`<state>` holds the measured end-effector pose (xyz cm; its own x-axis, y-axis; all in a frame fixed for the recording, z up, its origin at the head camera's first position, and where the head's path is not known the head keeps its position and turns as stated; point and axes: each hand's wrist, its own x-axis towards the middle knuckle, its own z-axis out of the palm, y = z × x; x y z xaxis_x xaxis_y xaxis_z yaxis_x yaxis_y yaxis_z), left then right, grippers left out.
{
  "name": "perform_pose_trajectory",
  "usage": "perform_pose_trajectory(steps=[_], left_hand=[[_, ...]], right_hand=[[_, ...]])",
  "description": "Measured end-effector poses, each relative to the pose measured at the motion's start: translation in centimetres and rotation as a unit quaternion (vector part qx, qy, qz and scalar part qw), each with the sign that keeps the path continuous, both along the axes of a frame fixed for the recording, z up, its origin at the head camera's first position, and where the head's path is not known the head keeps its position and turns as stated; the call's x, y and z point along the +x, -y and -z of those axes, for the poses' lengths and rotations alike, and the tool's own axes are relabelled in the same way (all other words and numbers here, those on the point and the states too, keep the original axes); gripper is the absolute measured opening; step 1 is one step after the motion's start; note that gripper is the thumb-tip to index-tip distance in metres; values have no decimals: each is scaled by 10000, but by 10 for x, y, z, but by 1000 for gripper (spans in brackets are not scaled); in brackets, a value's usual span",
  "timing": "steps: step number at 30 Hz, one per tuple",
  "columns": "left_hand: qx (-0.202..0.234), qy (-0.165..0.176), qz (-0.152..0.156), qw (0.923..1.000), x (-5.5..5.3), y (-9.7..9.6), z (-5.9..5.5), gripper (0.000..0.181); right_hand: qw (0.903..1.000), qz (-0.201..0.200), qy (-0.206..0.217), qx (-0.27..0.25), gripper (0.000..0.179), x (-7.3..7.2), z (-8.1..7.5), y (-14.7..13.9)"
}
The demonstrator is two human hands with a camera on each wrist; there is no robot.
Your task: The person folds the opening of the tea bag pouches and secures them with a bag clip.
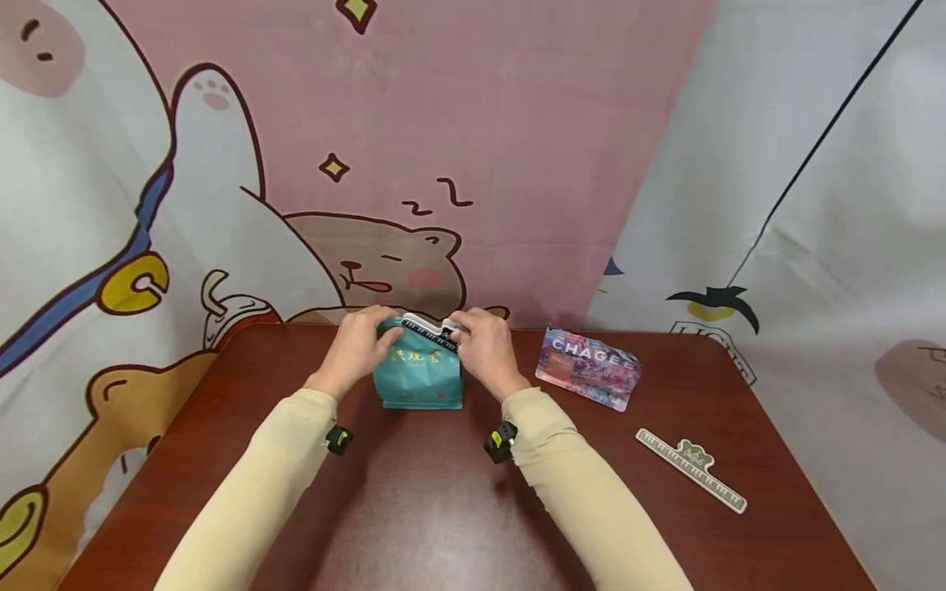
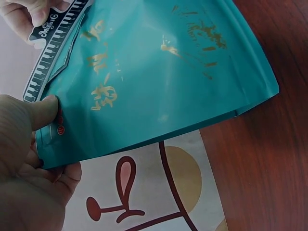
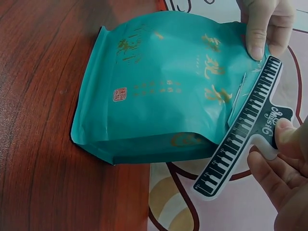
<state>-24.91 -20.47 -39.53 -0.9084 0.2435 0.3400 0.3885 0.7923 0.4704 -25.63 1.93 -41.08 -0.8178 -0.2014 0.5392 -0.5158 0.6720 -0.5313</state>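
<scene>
A teal pouch [image 1: 417,377] with gold lettering stands upright near the table's far edge. My left hand [image 1: 358,341] pinches its top left corner between thumb and fingers, which shows closely in the left wrist view. With my right hand [image 1: 488,345] I pinch the tab of a long black-and-white sealing clip [image 3: 245,126] with a piano-key print. The clip lies slantwise across the pouch's top, its lower end sticking out past the pouch's side in the right wrist view. A folded flap [image 3: 237,101] of the pouch shows beside the clip.
To the right of the pouch lies a pink and blue CHAGEE packet [image 1: 589,367]. Nearer me, on the right side of the brown table [image 1: 414,509], is a second clip [image 1: 692,468], pale with a green print. A cartoon-printed cloth [image 1: 517,164] hangs behind the table.
</scene>
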Motion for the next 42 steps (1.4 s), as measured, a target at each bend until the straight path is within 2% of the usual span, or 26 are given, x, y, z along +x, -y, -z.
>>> perform_pose_trajectory(steps=[5, 12, 19, 27, 34, 42], left_hand=[[-89, 53, -62, 9999, 0, 0, -1, 29], [-94, 74, -88, 9999, 0, -1, -1, 31], [-26, 155, -109, 9998, 0, 0, 0, 31], [267, -50, -210, 9994, 3, 3, 1, 25], [244, 52, -287, 9993, 3, 2, 3, 27], [251, 26, -308, 9992, 2, 0, 2, 29]], right_hand=[[10000, -21, -35, 48, 19, 0, -1, 2], [9994, 13, -334, 133, 20, 1, -3, 6], [9995, -42, -277, 119, 19, 1, -3, 7], [9992, -87, -298, 246, 23, -1, -4, 6], [9990, -115, -186, 399, 22, -2, -5, 6], [9987, -144, -339, 365, 24, -1, -7, 7]])
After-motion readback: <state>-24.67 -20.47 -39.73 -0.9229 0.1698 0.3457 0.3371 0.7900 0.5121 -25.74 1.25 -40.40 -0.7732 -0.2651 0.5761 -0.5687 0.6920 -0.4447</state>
